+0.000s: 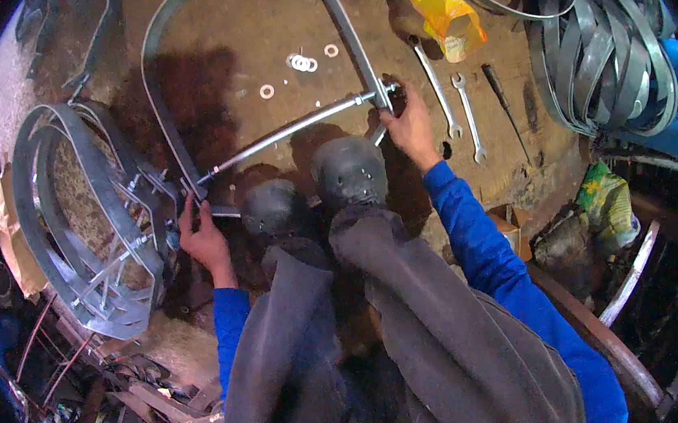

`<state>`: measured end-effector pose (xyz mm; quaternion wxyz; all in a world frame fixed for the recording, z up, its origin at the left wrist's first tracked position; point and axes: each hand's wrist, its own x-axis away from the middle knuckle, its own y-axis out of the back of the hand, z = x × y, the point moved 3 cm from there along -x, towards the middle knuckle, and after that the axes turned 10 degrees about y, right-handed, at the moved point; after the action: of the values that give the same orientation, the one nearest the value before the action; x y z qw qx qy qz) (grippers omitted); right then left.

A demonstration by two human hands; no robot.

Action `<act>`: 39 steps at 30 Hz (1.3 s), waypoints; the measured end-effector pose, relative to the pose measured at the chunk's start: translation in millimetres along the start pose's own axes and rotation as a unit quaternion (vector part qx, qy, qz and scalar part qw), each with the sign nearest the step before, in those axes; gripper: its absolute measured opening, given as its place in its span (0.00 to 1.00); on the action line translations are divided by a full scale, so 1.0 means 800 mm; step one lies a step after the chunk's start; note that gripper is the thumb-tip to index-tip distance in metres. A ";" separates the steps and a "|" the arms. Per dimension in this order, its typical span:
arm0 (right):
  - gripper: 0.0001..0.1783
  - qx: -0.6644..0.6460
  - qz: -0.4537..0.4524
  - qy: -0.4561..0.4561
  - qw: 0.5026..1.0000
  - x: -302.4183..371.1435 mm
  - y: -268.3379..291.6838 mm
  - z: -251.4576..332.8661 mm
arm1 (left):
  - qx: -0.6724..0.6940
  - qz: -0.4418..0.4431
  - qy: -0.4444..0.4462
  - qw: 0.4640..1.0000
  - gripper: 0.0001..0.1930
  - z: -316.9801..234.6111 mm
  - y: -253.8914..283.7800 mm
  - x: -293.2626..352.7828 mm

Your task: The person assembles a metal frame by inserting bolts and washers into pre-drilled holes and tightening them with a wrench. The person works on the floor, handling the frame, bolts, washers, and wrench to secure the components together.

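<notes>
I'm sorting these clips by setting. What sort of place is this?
Probably a metalworking workshop, judging by the two spanners lying right of the metal hoop, the rod with nuts spanning that hoop, and the bent metal bands heaped at the upper right.

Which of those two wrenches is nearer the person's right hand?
The left wrench, just beyond the right hand; the other wrench lies farther out, beside the dark-handled tool.
</notes>
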<state>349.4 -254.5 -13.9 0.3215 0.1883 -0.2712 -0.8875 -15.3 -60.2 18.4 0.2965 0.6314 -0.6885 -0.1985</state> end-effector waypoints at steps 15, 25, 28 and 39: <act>0.32 0.064 0.060 -0.022 0.996 -0.008 0.004 0.040 | 0.000 -0.077 0.032 0.996 0.15 -0.011 0.003 0.011; 0.21 0.127 0.013 0.000 0.992 -0.006 -0.004 0.030 | -0.117 -0.133 -0.095 0.980 0.14 -0.014 0.005 -0.006; 0.21 0.148 0.017 0.000 0.989 -0.007 -0.003 0.025 | -0.119 -0.138 -0.169 0.969 0.14 -0.015 0.002 -0.012; 0.22 0.158 -0.003 0.035 0.987 -0.005 -0.002 0.021 | -0.084 -0.107 -0.089 0.987 0.15 -0.007 0.003 -0.007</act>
<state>342.9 -244.8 -1.3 0.2943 0.2686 -0.3959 -0.8273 -13.4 -53.6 23.7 0.2626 0.6543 -0.6214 -0.3416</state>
